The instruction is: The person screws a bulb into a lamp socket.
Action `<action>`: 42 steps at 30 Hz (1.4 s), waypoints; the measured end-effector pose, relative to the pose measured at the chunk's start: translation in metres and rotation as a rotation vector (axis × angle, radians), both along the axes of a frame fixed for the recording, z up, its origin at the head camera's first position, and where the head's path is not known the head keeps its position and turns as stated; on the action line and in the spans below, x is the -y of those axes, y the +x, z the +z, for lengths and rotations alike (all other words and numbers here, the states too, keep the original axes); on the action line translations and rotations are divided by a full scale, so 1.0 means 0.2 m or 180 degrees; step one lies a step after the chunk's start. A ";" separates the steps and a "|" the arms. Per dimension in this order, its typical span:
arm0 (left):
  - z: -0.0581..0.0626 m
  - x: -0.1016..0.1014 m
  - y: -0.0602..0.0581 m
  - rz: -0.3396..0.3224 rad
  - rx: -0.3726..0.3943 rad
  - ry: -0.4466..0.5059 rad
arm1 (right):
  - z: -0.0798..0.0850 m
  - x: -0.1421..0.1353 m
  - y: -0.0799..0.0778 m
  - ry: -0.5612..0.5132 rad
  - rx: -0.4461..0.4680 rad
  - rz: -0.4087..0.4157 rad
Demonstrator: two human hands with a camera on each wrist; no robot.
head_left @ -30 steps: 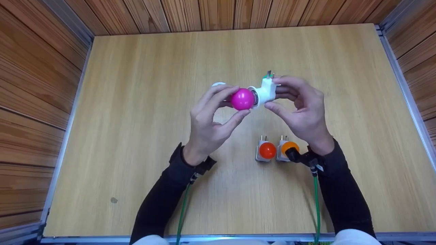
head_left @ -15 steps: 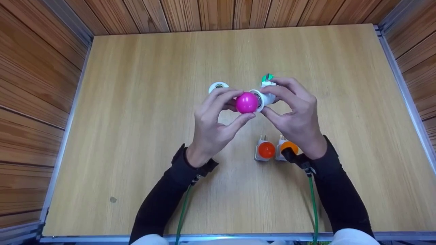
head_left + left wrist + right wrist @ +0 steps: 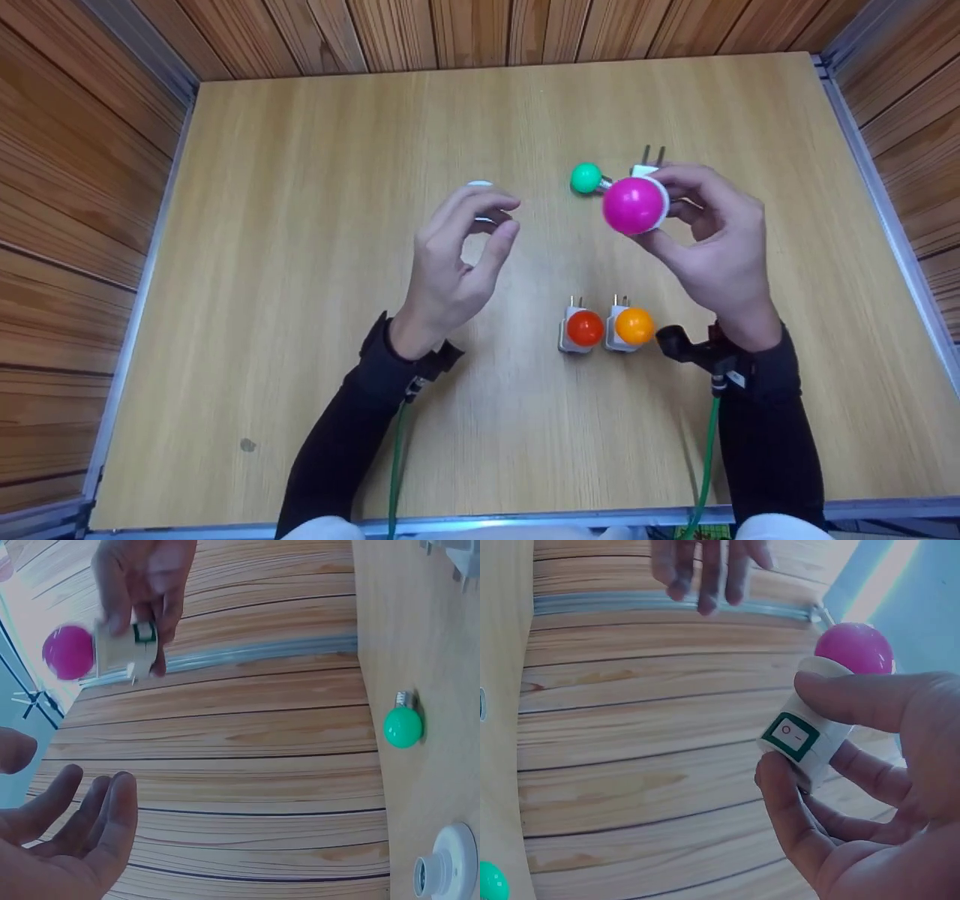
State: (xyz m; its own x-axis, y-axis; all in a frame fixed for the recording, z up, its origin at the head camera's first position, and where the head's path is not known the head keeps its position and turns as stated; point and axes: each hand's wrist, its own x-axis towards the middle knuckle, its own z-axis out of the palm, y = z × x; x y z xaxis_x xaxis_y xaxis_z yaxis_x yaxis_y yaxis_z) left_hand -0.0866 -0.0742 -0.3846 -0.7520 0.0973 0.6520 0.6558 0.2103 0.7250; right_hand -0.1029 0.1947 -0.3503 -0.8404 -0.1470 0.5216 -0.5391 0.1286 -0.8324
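My right hand [image 3: 724,244] grips a white plug-in lamp socket [image 3: 793,709] raised over the table. A pink bulb [image 3: 634,205] sits in the socket's mouth, and two metal prongs point away at the far side. The right wrist view shows a rocker switch [image 3: 792,736] with a green frame on the socket. To the left, my left hand [image 3: 454,259] hovers with fingers loosely bent and nothing in them. Beyond the pink bulb, a loose green bulb [image 3: 585,178] with a silver screw base lies on the table.
Nearer on the table [image 3: 300,262] stand two plug-in sockets, one with a red bulb [image 3: 585,328], one with an orange bulb [image 3: 635,326]. A white round lamp holder [image 3: 454,862] is mostly hidden behind my left hand in the head view. Wooden walls [image 3: 472,34] enclose the table.
My left hand has let go of the pink bulb and drawn back left. My right hand has carried socket and bulb to the right, turning the bulb toward me; the green bulb now shows.
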 end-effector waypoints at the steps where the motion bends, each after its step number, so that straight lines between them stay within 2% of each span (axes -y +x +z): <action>1: 0.00 0.01 -0.01 -0.0009 0.0029 -0.0024 | 0.00 -0.02 0.01 -0.0035 0.0062 0.0023; 4: -0.02 0.03 -0.02 -0.0005 0.0131 -0.0121 | -0.02 -0.10 0.03 -0.0074 0.0261 0.0081; 9: -0.07 0.07 -0.07 0.0047 0.0332 -0.0353 | -0.07 -0.24 0.10 0.0072 0.0783 -0.0133; 13: -0.12 0.10 -0.12 0.0119 0.0583 -0.0549 | -0.16 -0.36 0.16 0.0583 0.1265 -0.0513; 18: -0.18 0.15 -0.17 0.0206 0.1023 -0.0748 | -0.35 -0.48 0.23 0.1461 0.1847 -0.0957; 21: -0.20 0.17 -0.20 0.0254 0.1184 -0.0817 | -0.44 -0.52 0.27 0.1794 0.2207 -0.0901; 25: -0.22 0.19 -0.23 0.0320 0.1257 -0.0884 | -0.54 -0.53 0.31 0.1967 0.2450 -0.0564; 30: -0.21 0.20 -0.23 0.0352 0.1294 -0.0904 | -0.61 -0.50 0.34 0.1969 0.2599 -0.0328; 34: -0.21 0.21 -0.23 0.0366 0.1324 -0.0924 | -0.62 -0.48 0.32 0.1955 0.2511 -0.0254; 38: -0.21 0.22 -0.23 0.0360 0.1365 -0.0954 | -0.61 -0.49 0.31 0.2020 0.2356 -0.0154; 42: -0.21 0.22 -0.22 0.0375 0.1395 -0.1006 | -0.53 -0.54 0.29 0.2103 0.2266 -0.0085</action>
